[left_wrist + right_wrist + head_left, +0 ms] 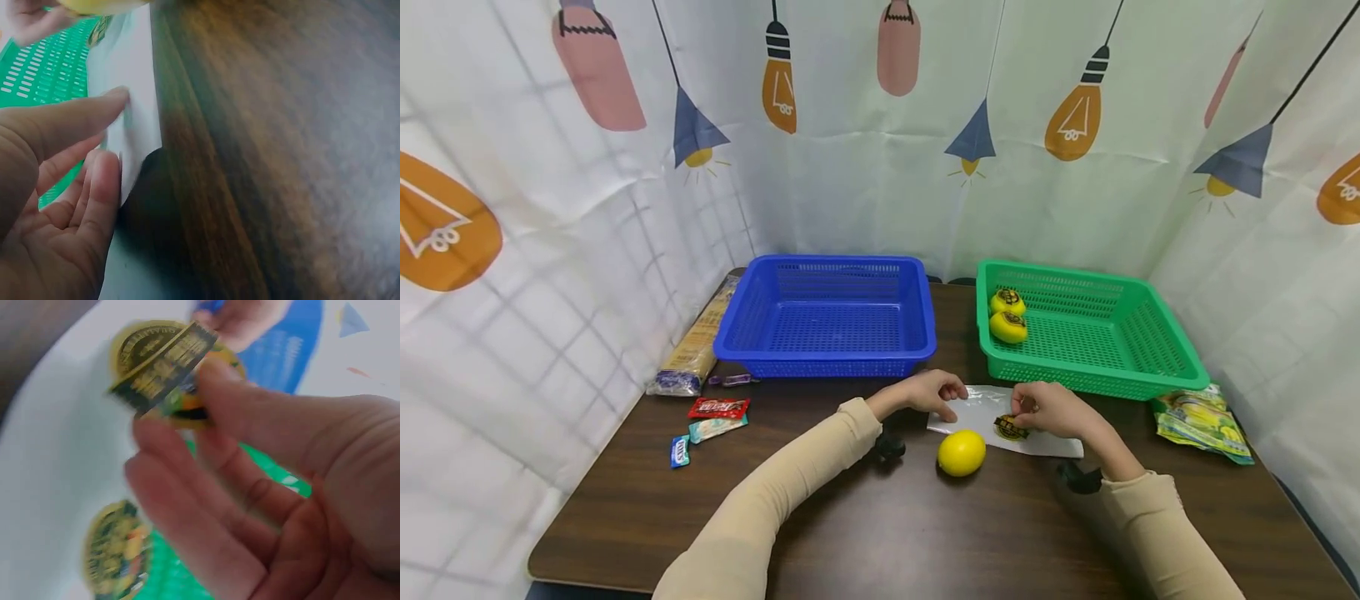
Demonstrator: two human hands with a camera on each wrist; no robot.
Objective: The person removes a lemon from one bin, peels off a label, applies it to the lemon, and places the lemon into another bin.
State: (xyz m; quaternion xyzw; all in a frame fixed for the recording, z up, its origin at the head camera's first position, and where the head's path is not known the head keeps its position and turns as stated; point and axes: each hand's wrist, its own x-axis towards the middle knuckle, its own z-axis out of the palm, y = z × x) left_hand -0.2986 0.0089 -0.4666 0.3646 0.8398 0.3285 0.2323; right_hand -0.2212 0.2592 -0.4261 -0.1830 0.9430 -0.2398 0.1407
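My right hand point(1056, 408) pinches a round black-and-gold sticker point(156, 372) between thumb and fingers, above a white sticker sheet point(977, 400). Another sticker point(119, 553) of the same kind shows on the sheet in the right wrist view. At the sheet's left end is my left hand point(928, 392), thumb and fingers apart with a gap between them; whether the fingertips touch the sheet I cannot tell. A plain yellow lemon point(961, 452) rests on the table just in front of the sheet, between both hands.
A green basket point(1097, 383) at the back right holds two lemons point(1008, 327) with stickers. Left of it stands a blue basket point(823, 357). Small wrapped snacks point(718, 407) and a long packet point(696, 342) lie at left, a yellow-green bag point(1202, 421) at right.
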